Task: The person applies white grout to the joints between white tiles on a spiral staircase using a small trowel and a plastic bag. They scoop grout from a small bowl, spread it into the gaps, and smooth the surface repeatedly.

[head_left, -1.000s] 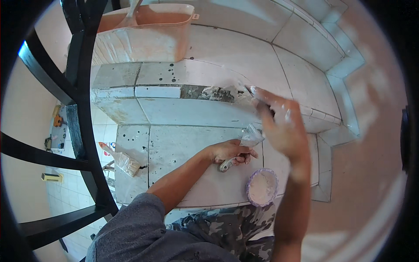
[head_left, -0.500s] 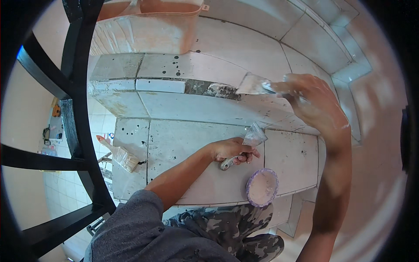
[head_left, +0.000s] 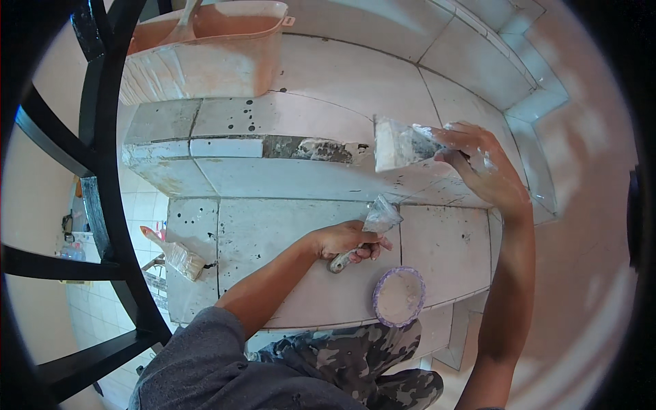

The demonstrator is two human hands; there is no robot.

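My right hand (head_left: 485, 164) grips a wide putty knife (head_left: 400, 145) whose blade carries white paste; it is at the front edge of the upper tiled step. Paste also smears the fingers of that hand. Left of the blade, white paste lies over part of a bare grey gap (head_left: 287, 147) in the edge tiling. Lower down, my left hand (head_left: 347, 242) is closed around a smaller putty knife (head_left: 383, 214), its whitened blade pointing up and right. A bowl (head_left: 398, 296) with a purple patterned rim, holding whitish paste, sits on the lower step right of that hand.
A paint-streaked orange bucket (head_left: 212, 68) with a tool inside stands on the upper step, far left. On the lower step lies a paintbrush (head_left: 178, 254) with a wrapped head. Black railing (head_left: 102, 184) runs along the left, and a wall (head_left: 581, 225) bounds the right.
The right hand's putty knife has come away from the patched edge and turned, showing its paste-covered blade face. My left hand keeps its hold. The whole view has shifted slightly.
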